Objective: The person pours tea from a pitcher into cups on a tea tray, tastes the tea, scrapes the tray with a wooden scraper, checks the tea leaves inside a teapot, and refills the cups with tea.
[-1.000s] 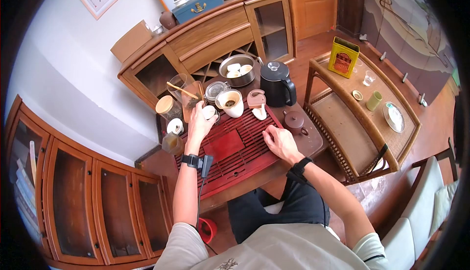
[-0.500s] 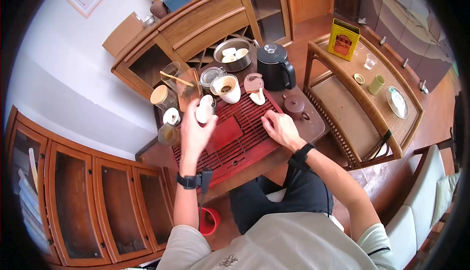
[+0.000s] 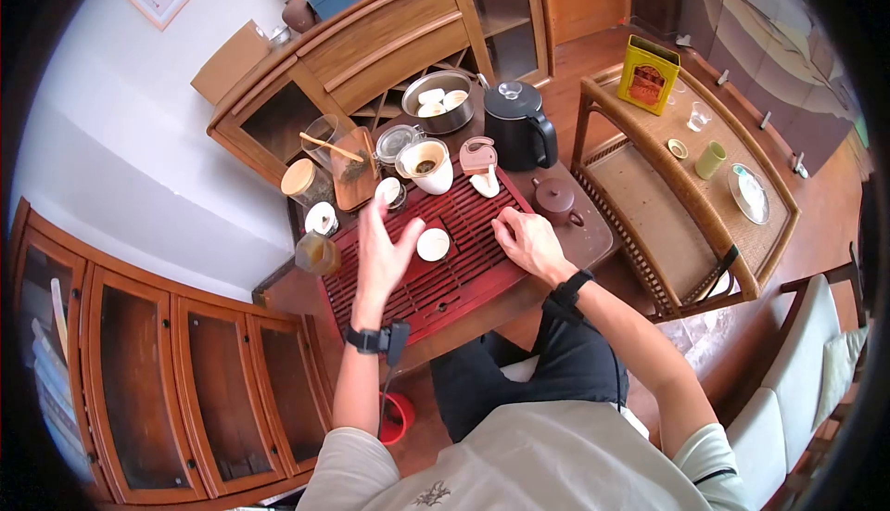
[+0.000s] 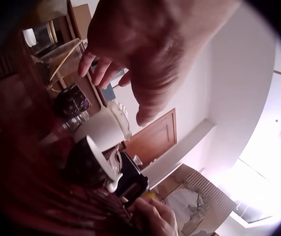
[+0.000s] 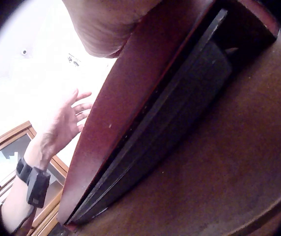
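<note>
My left hand (image 3: 378,256) hovers over the left half of the red slatted tea tray (image 3: 399,312), thumb and fingers spread and holding nothing. Just right of its thumb stands a small tea cup (image 3: 433,245), upright on the tray's middle panel. In the left wrist view the cup (image 4: 89,162) shows a dark outside and white inside. Beyond my fingertips is a second cup (image 3: 390,196), beside a white vessel (image 3: 439,177) with a strainer-like top holding something dark. My right hand (image 3: 531,247) rests at the tray's right edge, fingers loosely curled, holding nothing; a brown clay teapot (image 3: 554,198) sits next to it.
Behind the tray stand a black kettle (image 3: 517,126) and a metal bowl (image 3: 438,114) of white cups. A wooden tray (image 3: 355,191) with tea leaves, a lidded jar (image 3: 304,182) and a glass pitcher (image 3: 317,253) line the left. A rattan cart (image 3: 640,196) stands right.
My left hand has put the tea cup down on the tray's middle panel, let go and drawn off to its left. My right hand has stayed at the tray's edge.
</note>
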Action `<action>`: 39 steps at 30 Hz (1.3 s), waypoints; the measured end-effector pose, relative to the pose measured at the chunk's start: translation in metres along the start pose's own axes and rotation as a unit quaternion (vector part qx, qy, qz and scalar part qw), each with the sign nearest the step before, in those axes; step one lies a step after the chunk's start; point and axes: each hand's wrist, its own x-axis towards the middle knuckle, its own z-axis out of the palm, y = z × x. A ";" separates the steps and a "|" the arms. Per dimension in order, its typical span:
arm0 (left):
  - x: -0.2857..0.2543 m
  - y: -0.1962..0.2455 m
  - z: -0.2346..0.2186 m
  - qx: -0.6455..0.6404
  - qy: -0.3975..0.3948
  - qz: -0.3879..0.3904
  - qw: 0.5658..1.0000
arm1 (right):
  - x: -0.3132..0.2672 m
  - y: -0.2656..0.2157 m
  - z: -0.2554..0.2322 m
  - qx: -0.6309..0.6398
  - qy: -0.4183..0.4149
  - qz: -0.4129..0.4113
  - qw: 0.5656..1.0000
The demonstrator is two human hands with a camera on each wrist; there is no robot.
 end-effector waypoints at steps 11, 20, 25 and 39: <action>0.064 -0.054 0.025 0.062 -0.050 -0.026 0.996 | -0.001 0.004 0.002 0.003 0.016 -0.010 1.000; 0.058 -0.045 0.008 0.059 -0.008 -0.064 0.996 | 0.000 -0.001 -0.001 0.001 0.010 -0.008 1.000; 0.043 -0.034 -0.027 0.056 0.045 -0.063 0.995 | 0.001 -0.001 -0.002 -0.003 -0.001 0.006 1.000; -0.054 -0.032 -0.014 0.099 -0.028 -0.044 0.994 | 0.000 0.004 0.003 0.003 0.002 -0.002 1.000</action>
